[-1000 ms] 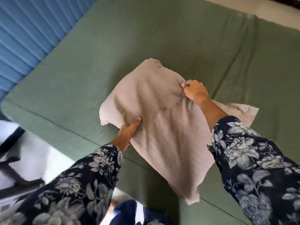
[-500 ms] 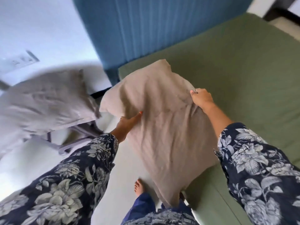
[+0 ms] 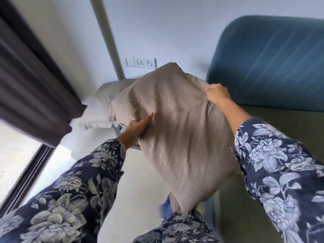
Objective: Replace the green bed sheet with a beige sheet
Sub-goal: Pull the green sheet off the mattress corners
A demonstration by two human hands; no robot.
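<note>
Beige pillow (image 3: 177, 130) held in air between both hands, off bed, above floor beside green sheet (image 3: 273, 155). Right hand (image 3: 217, 93) grips pillow's upper right edge, fingers curled into fabric, ring visible. Left hand (image 3: 135, 128) holds left side, thumb pressed flat on front, other fingers hidden behind. Second pale pillow (image 3: 103, 106) lies behind on chair. Blue headboard (image 3: 270, 64) at right; wall socket (image 3: 140, 62) above; dark curtain (image 3: 29, 81) at left.

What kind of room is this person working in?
Most likely a bedroom. A bed with a green sheet and a padded blue headboard stands at right, both hands hold a beige pillow, and a dark curtain hangs by the window.
</note>
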